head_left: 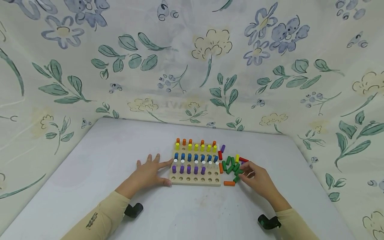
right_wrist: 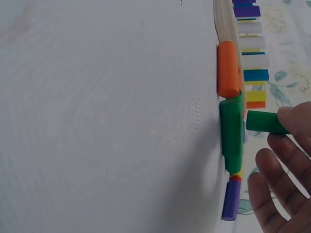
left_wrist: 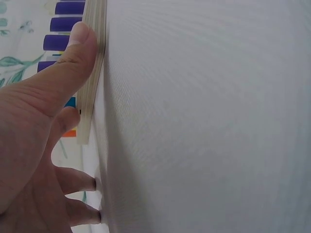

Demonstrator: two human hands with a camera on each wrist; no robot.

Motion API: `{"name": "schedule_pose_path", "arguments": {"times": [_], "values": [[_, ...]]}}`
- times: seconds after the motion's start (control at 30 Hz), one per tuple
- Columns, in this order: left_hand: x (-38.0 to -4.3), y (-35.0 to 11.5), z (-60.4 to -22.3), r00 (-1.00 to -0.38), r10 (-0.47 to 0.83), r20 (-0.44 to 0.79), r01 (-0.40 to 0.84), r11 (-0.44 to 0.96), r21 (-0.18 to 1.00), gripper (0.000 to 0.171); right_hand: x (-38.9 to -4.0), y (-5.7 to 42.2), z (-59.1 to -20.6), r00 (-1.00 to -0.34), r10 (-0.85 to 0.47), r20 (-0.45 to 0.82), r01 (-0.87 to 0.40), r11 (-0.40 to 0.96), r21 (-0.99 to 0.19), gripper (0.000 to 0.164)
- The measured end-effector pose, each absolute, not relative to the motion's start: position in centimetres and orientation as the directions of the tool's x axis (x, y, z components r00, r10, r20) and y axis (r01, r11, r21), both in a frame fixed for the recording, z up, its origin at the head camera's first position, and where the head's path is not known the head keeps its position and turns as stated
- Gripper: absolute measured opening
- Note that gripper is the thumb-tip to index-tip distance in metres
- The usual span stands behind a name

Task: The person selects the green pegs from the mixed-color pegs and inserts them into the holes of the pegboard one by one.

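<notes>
Faintly, letters (head_left: 172, 104) mark cloth (head_left: 177, 71) beyond pegs (head_left: 196, 157).

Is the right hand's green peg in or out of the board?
Out: the right hand pinches the peg, apart from the board.

No text can be read with certainty. On the flowered cloth (head_left: 180, 76) behind the surface (head_left: 144, 136), some very pale letters (head_left: 184, 105) appear; a part resembles "AVE", but they are too faint for me to confirm. On the left sleeve (head_left: 109, 210) there is a dark mark (head_left: 91, 220), perhaps printed, whose content is not legible.
</notes>
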State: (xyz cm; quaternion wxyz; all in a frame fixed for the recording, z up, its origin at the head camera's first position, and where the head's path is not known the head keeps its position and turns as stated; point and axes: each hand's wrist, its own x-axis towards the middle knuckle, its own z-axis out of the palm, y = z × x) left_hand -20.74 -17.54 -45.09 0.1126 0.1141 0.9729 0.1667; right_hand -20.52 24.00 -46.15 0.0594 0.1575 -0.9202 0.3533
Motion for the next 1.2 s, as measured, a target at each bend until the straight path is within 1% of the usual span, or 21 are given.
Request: {"name": "schedule_pose_path", "arguments": {"times": [0.57,0.77,1.0,1.2], "values": [[-20.8,-17.5,-45.3,-0.949,0.264,-0.172,0.193,0.919,0.343,0.095,-20.7,22.5,-46.0,-0.948,-0.27,0.17,-0.313,0.686,-0.657,0.023],[-20.8,-17.4,-45.3,-0.952,0.252,-0.175,0.181,0.921,0.344,0.095,-20.7,22.2,-46.0,-0.944,-0.276,0.182,-0.325,0.685,-0.652,0.022],[-20.7,-17.4,-45.3,-0.952,0.253,-0.174,0.181,0.919,0.35,0.094,-20.6,21.6,-46.0,-0.95,-0.271,0.152,-0.301,0.681,-0.668,0.022],[-20.6,-17.4,-45.2,-0.953,0.252,-0.171,0.176,0.914,0.366,0.093,-20.4,21.2,-45.8,-0.944,-0.289,0.16,-0.32,0.679,-0.661,0.021]]}}
